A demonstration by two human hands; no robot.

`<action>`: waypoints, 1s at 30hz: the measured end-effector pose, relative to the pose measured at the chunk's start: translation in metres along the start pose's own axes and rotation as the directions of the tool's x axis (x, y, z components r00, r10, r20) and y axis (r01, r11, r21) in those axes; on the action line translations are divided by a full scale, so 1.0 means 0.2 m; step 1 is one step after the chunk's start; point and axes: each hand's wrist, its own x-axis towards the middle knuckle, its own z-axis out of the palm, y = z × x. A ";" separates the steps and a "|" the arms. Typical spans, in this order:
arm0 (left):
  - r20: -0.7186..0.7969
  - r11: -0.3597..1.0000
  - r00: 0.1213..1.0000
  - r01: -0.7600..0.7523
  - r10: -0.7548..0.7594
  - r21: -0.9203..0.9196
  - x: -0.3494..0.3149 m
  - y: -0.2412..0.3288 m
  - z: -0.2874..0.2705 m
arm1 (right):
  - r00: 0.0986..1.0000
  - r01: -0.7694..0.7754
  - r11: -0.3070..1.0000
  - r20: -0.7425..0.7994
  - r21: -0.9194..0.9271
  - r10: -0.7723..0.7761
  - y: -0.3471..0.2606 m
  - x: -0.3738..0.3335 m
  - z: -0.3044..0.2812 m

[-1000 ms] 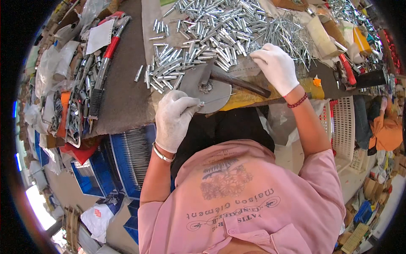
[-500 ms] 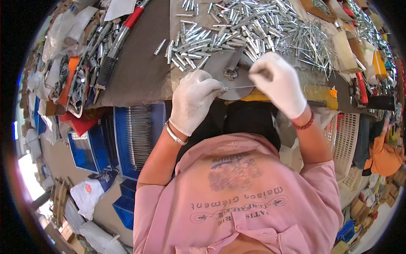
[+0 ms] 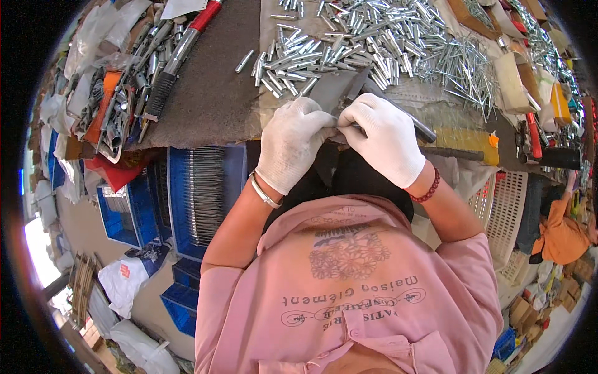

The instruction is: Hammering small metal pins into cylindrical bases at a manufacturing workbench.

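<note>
Both my hands wear white knit gloves and meet fingertip to fingertip over the bench's near edge. My left hand (image 3: pixel 290 148) is closed in a pinch on a thin metal rod, now almost wholly hidden by the fingers. Against it, my right hand (image 3: pixel 386 140) is also pinched closed; what sits between its fingertips is too small to make out. Just beyond them lies a grey metal plate (image 3: pixel 330 89), partly covered by the hands. A dark cylindrical bar (image 3: pixel 422 129) sticks out past my right hand. Farther back spreads a pile of short silvery metal tubes (image 3: pixel 367 40).
Thin metal pins (image 3: pixel 470 75) lie heaped right of the tubes. A red-and-black handled tool (image 3: pixel 177 59) rests at left beside mixed hand tools. Below the bench stand a blue crate (image 3: pixel 177 206) of rods and a white perforated basket (image 3: pixel 509 212). Another person in orange (image 3: pixel 564 230) is at far right.
My right hand has moved left and toward me, joining my left fingertips. The rod that stretched between the hands is now hidden. The dark bar has come into view.
</note>
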 end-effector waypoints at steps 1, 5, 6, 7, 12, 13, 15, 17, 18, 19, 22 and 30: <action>0.005 1.000 1.000 0.004 -0.004 -0.001 0.00 0.00 0.00 | 1.000 0.012 1.000 -0.006 -0.001 -0.012 0.00 0.00 0.00; 0.016 0.999 1.000 0.015 -0.014 -0.032 0.01 0.00 -0.01 | 1.000 -0.024 1.000 0.003 -0.018 0.024 0.01 0.00 0.02; 0.016 0.999 1.000 0.015 -0.015 -0.031 0.01 0.01 -0.01 | 0.999 -0.039 0.999 0.017 -0.019 0.040 0.01 0.00 0.02; 0.009 0.999 1.000 0.025 -0.024 -0.041 0.01 0.01 0.00 | 0.998 -0.055 0.998 0.031 -0.019 0.056 0.01 -0.01 0.01; 0.015 0.998 0.999 0.048 -0.047 -0.047 0.02 0.03 -0.01 | 0.999 0.043 0.994 0.023 -0.096 -0.041 0.00 -0.03 -0.07; 0.001 0.999 1.000 0.027 -0.027 -0.038 0.02 0.03 -0.02 | 0.996 0.085 0.988 0.024 -0.131 -0.083 0.00 -0.03 -0.10; -0.015 1.000 1.000 0.006 -0.006 -0.029 0.02 0.02 -0.02 | 0.999 0.007 0.952 -0.032 -0.306 -0.018 0.05 -0.05 -0.18; -0.001 0.989 0.999 0.053 -0.054 -0.138 0.02 0.02 -0.01 | 0.996 -0.084 0.877 -0.033 -0.474 0.078 0.13 -0.08 -0.23; 0.002 0.989 0.999 0.049 -0.049 -0.141 0.02 0.02 -0.01 | 0.988 -0.112 0.879 0.044 -0.464 0.149 0.17 -0.08 -0.23; 0.000 0.991 0.999 0.046 -0.046 -0.122 0.02 0.02 -0.01 | 0.987 -0.117 0.877 0.041 -0.466 0.154 0.18 -0.10 -0.23; -0.001 0.996 1.000 0.025 -0.025 -0.087 0.03 0.02 -0.03 | 0.984 -0.178 0.931 -0.038 -0.319 0.175 0.13 -0.16 -0.24; 0.030 0.995 0.999 0.020 -0.017 -0.095 0.04 0.00 -0.04 | 0.997 -0.006 0.981 -0.077 -0.194 -0.009 -0.04 -0.26 -0.25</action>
